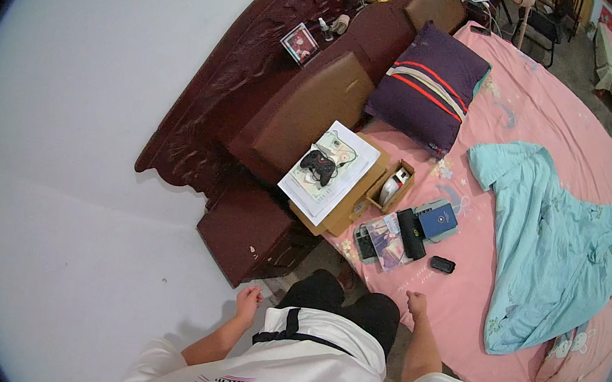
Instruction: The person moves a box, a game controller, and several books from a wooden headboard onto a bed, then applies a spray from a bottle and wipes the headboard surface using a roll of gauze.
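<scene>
My left hand (249,302) hangs by the white wall beside the dark wooden nightstand, loosely curled, holding nothing I can see. My right hand (416,304) is loosely curled over the bed's edge, below a small black case (442,264). A game controller (318,167) lies on papers (350,156) on a cardboard box (340,222). Beside it, a small open box (412,173) holds a white and red object (393,186). Nearby lie a blue booklet (439,220), a black pouch (410,234) and a picture-covered packet (387,240). Whether either hand is fully closed is unclear.
A purple striped pillow (427,91) leans by the carved wooden headboard (241,63). A light blue cloth (556,250) lies on the pink bedsheet (464,302). The dark nightstand (244,229) stands at the bed's near left corner. A framed picture (300,44) rests on the headboard ledge.
</scene>
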`<state>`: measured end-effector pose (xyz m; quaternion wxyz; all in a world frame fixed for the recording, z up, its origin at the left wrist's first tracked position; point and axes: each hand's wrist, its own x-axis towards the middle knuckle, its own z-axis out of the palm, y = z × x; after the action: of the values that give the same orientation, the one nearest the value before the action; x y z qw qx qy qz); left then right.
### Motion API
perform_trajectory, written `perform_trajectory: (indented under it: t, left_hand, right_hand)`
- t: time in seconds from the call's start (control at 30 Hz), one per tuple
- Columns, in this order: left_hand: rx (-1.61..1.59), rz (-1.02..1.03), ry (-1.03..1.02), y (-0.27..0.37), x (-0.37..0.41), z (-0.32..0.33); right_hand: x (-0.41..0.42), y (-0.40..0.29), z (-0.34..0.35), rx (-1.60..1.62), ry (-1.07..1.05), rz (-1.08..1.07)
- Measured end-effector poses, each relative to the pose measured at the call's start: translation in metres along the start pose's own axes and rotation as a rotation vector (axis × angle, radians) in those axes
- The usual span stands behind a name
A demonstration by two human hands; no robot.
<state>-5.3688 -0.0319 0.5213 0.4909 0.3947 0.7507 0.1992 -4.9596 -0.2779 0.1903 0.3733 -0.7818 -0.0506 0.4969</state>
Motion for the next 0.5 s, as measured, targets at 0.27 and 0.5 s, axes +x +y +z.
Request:
perform_trajectory:
  t: [0.27,0.5]
  left_hand:
    - [-0.03,0.068,-0.003,0.025,0.006,-0.003]
    - [-0.144,0.08,-0.046,0.047,0.044,0.002]
  right_hand:
    - [-0.031,-0.011,-0.033,-0.003,0.053,-0.057]
    - [-0.063,0.066,-0.033,-0.188,0.095,0.034]
